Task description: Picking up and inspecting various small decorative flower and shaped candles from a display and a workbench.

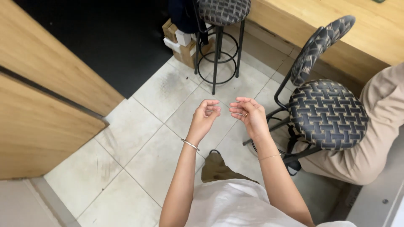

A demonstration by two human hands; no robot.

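Left hand (205, 114): raised over the tiled floor (139, 151), fingers curled loosely inward, tips near the thumb; whether it pinches anything I cannot tell.
Right hand (249, 112): just beside the left, apart from it, fingers half-curled, a ring showing; nothing seen in its grip.
Wrists: a bangle (190, 144) on the left, a thin bracelet (269, 157) on the right.
Near stool (328, 112): woven seat, just right of the right hand.
Far stool (222, 12): beyond both hands.
Boxes (182, 42): beside the far stool's legs.

Small brown and white boxes (182, 42) stacked behind the far stool (223, 12).
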